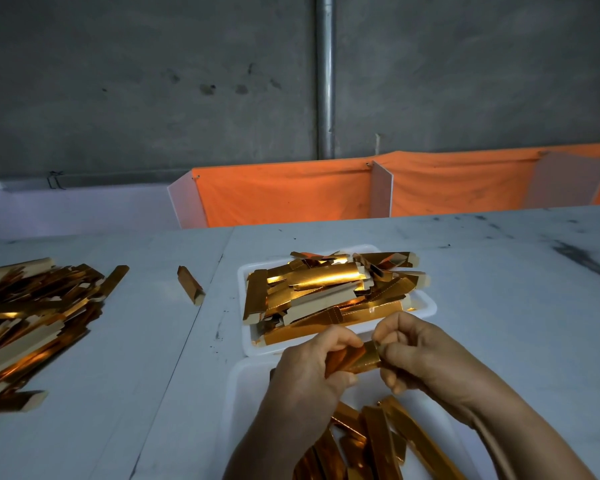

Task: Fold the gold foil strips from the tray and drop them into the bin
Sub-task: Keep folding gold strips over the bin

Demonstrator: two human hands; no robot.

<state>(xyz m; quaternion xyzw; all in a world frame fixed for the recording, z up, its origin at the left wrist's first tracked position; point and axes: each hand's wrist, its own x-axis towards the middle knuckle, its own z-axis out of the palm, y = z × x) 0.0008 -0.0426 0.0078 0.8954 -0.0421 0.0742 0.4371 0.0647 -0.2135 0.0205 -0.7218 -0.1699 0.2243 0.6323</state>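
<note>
Hands met over a white table (465, 271) as a person worked a gold foil strip (352, 358), shiny, creased and short, pinched at its ends by the curled fingers of the left hand (312, 365) and right hand (416, 351). Just beyond the knuckles, a white tray (426, 306) held heaped flat strips; beneath the wrists, a white bin (246, 393) held folded ones.
</note>
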